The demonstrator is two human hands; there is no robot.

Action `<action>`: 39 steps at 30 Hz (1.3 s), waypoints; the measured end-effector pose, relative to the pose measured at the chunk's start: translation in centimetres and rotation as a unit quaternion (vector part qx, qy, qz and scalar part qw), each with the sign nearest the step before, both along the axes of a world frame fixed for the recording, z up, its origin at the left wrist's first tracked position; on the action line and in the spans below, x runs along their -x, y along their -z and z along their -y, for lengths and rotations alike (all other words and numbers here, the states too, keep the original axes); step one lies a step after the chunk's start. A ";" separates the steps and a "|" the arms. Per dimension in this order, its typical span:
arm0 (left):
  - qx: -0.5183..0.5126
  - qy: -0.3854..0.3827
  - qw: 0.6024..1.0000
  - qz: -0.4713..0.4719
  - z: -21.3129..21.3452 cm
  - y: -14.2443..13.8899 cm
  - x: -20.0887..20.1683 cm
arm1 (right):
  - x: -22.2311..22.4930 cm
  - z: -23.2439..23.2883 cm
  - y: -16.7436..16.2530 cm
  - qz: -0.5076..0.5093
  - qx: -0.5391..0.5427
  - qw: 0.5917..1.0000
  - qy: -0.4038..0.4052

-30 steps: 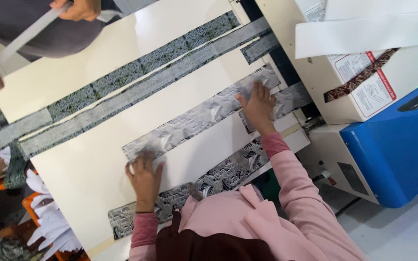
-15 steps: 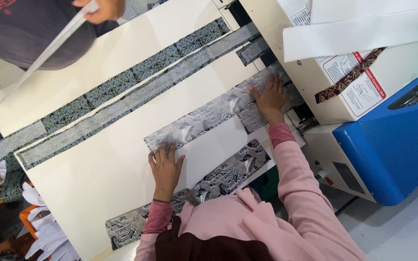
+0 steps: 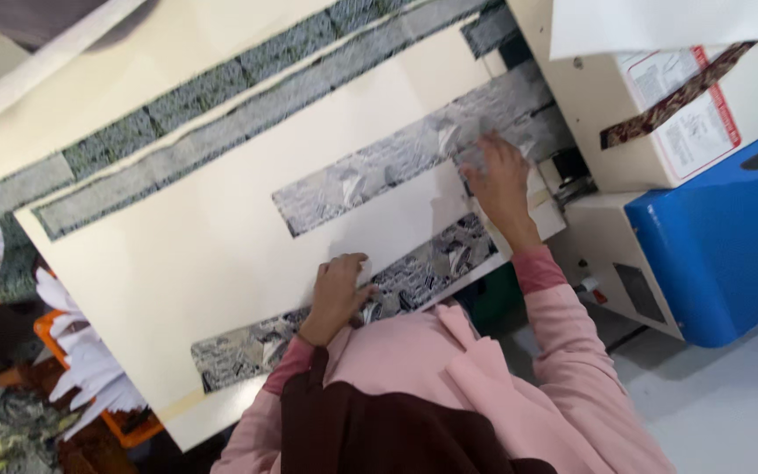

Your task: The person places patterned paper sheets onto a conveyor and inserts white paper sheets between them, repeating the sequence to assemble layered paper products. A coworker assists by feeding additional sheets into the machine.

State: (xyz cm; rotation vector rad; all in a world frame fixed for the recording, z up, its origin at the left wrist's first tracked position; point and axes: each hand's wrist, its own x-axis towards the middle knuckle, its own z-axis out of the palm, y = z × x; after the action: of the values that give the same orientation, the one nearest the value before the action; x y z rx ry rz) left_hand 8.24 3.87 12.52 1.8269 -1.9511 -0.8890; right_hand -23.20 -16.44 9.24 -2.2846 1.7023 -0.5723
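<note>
Head view shows the left hand [image 3: 337, 294] and right hand [image 3: 499, 180] pressed flat, fingers spread and grasping nothing, on a white sheet [image 3: 396, 230] between patterned strips [image 3: 379, 175] at mid-frame on the desk [image 3: 177, 263].

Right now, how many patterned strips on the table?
4. Two long strips run side by side across the far part of the table. One lies mid-table under the right hand. One lies along the near edge under the left hand. Ends partly hidden.
</note>
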 end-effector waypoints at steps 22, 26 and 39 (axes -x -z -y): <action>-0.237 0.031 0.957 -0.162 -3.8 -7.0 -7.4 | -2.4 -5.2 -11.6 -0.094 -0.302 0.893 -0.321; -0.332 -0.035 0.923 -0.193 -6.4 -6.9 -16.2 | -0.6 -1.5 -12.6 -0.111 -0.363 0.904 -0.196; -0.295 -0.274 0.913 -0.067 -11.1 -6.8 -26.2 | -7.5 -2.3 -6.9 0.003 -0.259 0.965 -0.035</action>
State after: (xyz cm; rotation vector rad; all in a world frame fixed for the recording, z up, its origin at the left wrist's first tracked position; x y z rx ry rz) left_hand 34.41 14.93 19.36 2.3742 -1.0282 -1.4404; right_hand -15.67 -14.10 16.18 -1.9492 1.5330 -0.0965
